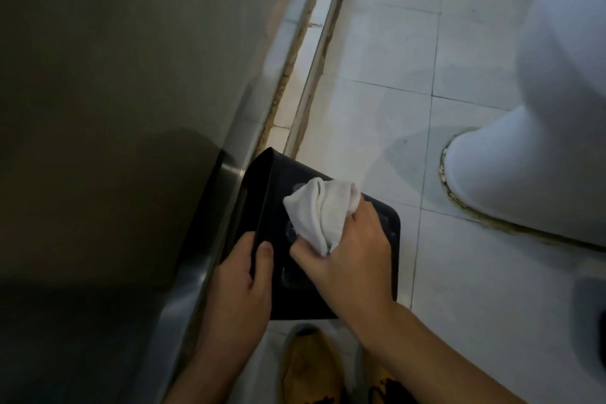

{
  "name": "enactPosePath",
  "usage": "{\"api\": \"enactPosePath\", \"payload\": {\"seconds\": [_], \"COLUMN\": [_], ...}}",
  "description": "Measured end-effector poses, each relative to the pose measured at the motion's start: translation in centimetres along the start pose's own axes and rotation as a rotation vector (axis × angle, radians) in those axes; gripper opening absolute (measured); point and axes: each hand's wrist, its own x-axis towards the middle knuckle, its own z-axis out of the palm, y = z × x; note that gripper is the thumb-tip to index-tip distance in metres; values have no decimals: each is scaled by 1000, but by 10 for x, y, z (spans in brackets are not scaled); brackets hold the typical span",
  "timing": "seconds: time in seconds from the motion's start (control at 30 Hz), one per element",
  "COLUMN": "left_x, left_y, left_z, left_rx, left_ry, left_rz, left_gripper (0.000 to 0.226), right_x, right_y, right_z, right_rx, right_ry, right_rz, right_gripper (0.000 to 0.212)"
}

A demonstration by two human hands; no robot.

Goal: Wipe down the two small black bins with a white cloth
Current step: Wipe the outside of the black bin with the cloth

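One small black bin (328, 272) is held tipped on its side just above the white tiled floor (377, 43), beside a grey metal door panel (114, 75) and its threshold rail (314, 52). The left hand (239, 285) grasps the bin at its rim: the thumb lies on the outer face and the fingers curl over the edge into the opening. The right hand (347, 252) clenches a bunched white cloth (321, 213), pressing it against the upturned side wall of the bin.

Step in hand, as judged: wiping the outer wall of this bin. Faint smears or damp marks show on the black surface near the cloth; whether they are dirt or moisture cannot be told.

A dark rounded object sits at the right edge of the view, blurred; it cannot be confirmed as the second bin. A white toilet base (524, 157) stands well apart at the right, and a tan shoe (308, 367) shows below the bin.

Next move, as judged: draw the cloth along the wall, then turn the bin with the left hand to present unwiped faces and the rim. The left grip must hold firm against the wiping pressure.
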Motion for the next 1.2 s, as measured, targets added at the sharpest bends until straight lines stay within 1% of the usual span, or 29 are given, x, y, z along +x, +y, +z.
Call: {"api": "enactPosePath", "payload": {"seconds": [0.07, 0.13, 0.2, 0.27, 0.37, 0.4, 0.47, 0.57, 0.63, 0.7, 0.77, 0.8, 0.87, 0.93, 1.0, 1.07, 1.13, 1.2], "left_x": [0, -1, -1, -2, -2, -1, 1, 2, 0, -2, -3, -2, 0, 2, 2, 1, -1, 0], "left_y": [-1, -3, -5, -4, -2, -2, -3, -6, -6, -3, -2, 0, 0, 0, -3, -6, -6, -5], "left_z": [-1, -1, -2, -2, 0, 1, 2, 1, 1, 0, 1, 2, 3, 3, 3, 2, 0, 1], "left_rx": [23, 35, 26, 42, 35, 35, 57, 79, 46, 70, 98, 88, 69, 87, 105, 69, 99, 143], "left_ry": [4, 14, 8, 18, 30, 31, 39, 63, 43, 50, 64, 58, 49, 52, 55, 43, 62, 77], "left_rz": [11, 12, 12, 51, 55, 49, 48, 56, 21, 51, 76, 70, 56, 57, 43, 15, 57, 122], "left_gripper": [23, 24, 25, 23, 22, 22, 22, 22, 22, 25, 27, 26, 23, 22, 21, 21, 25, 27], "right_x": [-13, -25, -25, -12, 21, 28, 26, -2, -19, -13, 7, 18, 34, 29, 7, -14, -10, 11], "right_y": [3, 1, 2, 6, 11, 14, 18, 12, 10, 11, 15, 17, 20, 19, 14, 9, 11, 14], "right_z": [0, -3, -4, -2, 3, 3, 2, -4, -7, -7, -2, -1, 2, 0, -3, -5, -6, -4], "right_rx": [91, 182, 220, 203, 98, 74, 79, 122, 155, 197, 184, 158, 94, 84, 124, 188, 241, 229], "right_ry": [3, -46, -81, -79, 3, 24, 6, -158, -224, -236, -159, -105, -38, -80, -197, -280, -294, -216], "right_rz": [-85, -175, -215, -164, 14, 41, -8, -133, -200, -169, -70, -22, 9, -41, -124, -193, -186, -85], "right_gripper": [40, 34, 35, 44, 51, 54, 52, 51, 46, 49, 52, 50, 47, 48, 50, 47, 47, 51]}}
